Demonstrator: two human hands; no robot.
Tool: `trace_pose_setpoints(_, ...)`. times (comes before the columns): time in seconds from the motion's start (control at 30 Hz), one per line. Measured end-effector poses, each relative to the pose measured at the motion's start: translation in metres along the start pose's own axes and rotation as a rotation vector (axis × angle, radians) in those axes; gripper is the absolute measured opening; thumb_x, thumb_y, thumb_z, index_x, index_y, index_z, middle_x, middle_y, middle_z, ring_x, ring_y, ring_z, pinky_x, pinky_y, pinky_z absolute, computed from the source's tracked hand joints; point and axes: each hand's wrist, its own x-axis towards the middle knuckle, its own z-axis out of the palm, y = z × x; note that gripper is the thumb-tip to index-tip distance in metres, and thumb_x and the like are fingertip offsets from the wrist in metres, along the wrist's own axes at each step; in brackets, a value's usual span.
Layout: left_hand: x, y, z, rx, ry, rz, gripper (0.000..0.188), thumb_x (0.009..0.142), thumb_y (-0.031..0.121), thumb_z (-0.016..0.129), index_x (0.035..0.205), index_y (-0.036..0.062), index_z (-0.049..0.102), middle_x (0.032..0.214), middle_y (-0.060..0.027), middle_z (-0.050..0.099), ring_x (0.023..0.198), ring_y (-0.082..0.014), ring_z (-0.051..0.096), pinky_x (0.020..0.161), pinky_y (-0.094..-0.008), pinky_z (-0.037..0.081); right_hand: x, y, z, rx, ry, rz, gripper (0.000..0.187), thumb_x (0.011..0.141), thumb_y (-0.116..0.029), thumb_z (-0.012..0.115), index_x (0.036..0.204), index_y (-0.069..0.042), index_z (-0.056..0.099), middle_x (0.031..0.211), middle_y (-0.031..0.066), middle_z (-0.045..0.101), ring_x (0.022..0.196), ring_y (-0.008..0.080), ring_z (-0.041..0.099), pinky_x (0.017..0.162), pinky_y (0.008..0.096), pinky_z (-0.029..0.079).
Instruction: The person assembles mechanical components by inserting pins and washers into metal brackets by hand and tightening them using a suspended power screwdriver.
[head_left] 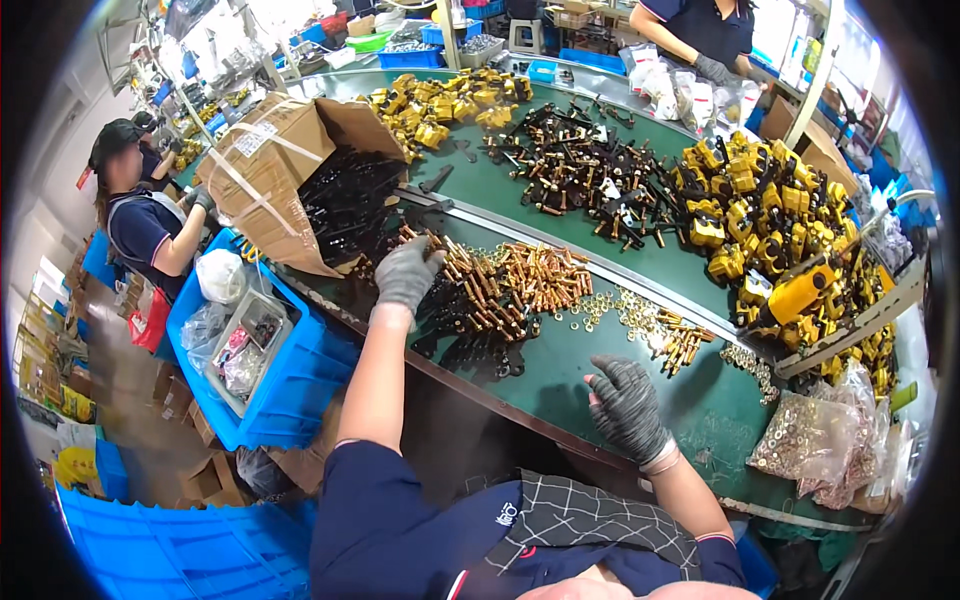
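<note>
Seen through the head camera I run from afar, two grey-gloved hands work well apart over a green tabletop (540, 388) on a crowded workshop floor. The left hand (407, 276) reaches in at the left end of a heap of copper-coloured bolts (548, 274), its fingers bent; I cannot tell whether they grip one. Black metal parts (508, 362) lie along the heap's near edge. The right hand (632, 408), half curled, is over the near side of the tabletop, short of scattered brass-coloured rings (632, 312); whether it pinches anything, I cannot tell. Beyond a metal strip (520, 223) sit black assemblies (590, 170) and yellow parts (745, 215). An open cardboard box (262, 165) tips toward the bolts, and a blue crate (270, 395) stands at left.
</note>
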Motion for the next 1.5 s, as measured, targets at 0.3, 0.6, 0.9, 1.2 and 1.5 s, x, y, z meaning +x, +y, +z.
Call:
trace_pose_setpoints(0.3,0.013,-0.021,-0.030,-1.185,-0.078,-0.214,0.033,0.083,0.012,0.061,0.115,0.0037,0.063,0.099,-0.0131,0.069,0.085,-0.0187,0.068,0.072,-0.0298,0.052,-0.081,0.045,-0.027,-0.068,0.083,0.298,0.025,0.077,-0.008,0.064,0.102,-0.011,0.060,0.111,0.0118,0.061,0.098,0.0324,0.060,0.082,0.0434,0.050)
trace_pose_setpoints(0.6,-0.073,0.103,-0.047,-1.868,-0.656,0.021,0.048,0.079,0.027,0.076,0.118,0.0069,0.057,0.081,-0.0055,0.056,0.066,-0.0128,0.052,0.053,-0.0256,0.045,-0.097,0.130,-0.042,-0.292,0.084,0.724,0.013,0.085,-0.022,0.056,0.091,-0.012,0.063,0.086,0.0114,0.066,0.079,0.0307,0.066,0.068,0.0413,0.053)
trace_pose_setpoints(0.9,-0.157,0.224,0.044,-2.092,-1.030,-0.200,0.033,0.082,0.018,0.069,0.112,0.0072,0.060,0.088,-0.0095,0.063,0.077,-0.0211,0.061,0.086,-0.0430,0.051,-0.091,0.131,-0.045,-0.479,-0.220,0.812,0.019,0.088,-0.018,0.048,0.099,-0.009,0.062,0.092,0.0146,0.066,0.080,0.0291,0.067,0.066,0.0407,0.054)
trace_pose_setpoints(1.2,-0.172,0.283,0.053,-1.930,-1.289,-0.393,0.037,0.089,0.020,0.060,0.123,0.0076,0.052,0.074,-0.0012,0.053,0.059,-0.0131,0.050,0.079,-0.0360,0.051,-0.102,0.127,-0.067,-0.452,-0.223,0.946,0.015,0.087,-0.018,0.055,0.092,-0.007,0.064,0.085,0.0149,0.069,0.080,0.0313,0.068,0.071,0.0405,0.054)
trace_pose_setpoints(1.5,-0.183,0.294,0.057,-1.909,-1.475,-0.476,0.042,0.086,0.023,0.066,0.125,0.0149,0.056,0.082,0.0012,0.063,0.071,-0.0158,0.060,0.065,-0.0311,0.049,-0.116,0.078,-0.059,0.744,0.217,0.910,0.024,0.086,-0.017,0.070,0.105,-0.002,0.066,0.085,0.0077,0.068,0.080,0.0103,0.062,0.074,0.0270,0.050)
